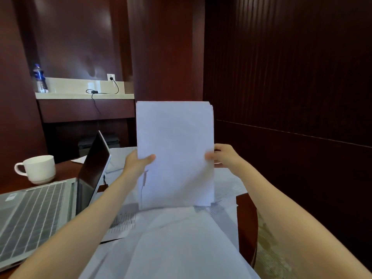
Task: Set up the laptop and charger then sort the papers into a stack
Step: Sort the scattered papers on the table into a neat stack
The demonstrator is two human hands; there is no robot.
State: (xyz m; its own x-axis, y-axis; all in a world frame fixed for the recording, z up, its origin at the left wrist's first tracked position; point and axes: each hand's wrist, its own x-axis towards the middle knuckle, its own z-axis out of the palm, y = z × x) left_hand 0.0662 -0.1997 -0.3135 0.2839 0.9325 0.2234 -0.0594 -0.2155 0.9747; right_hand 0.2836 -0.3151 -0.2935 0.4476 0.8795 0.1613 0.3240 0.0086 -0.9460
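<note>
I hold a stack of white papers (174,146) upright in front of me, its lower edge standing on the loose sheets (181,238) that cover the table. My left hand (138,161) grips the stack's left edge with the thumb on its front. At the right edge, my right hand (221,157) grips it the same way. A silver laptop (40,208) lies open at the left, its dark screen (94,168) seen edge-on. The black charger cable (96,93) runs from a wall socket (111,77) over the counter at the back.
A white mug (38,169) stands on the wooden table (246,222) behind the laptop. On the pale counter (84,95) at the back left stands a water bottle (40,79). Dark wood panels close the room. The table's right edge drops to patterned carpet (269,248).
</note>
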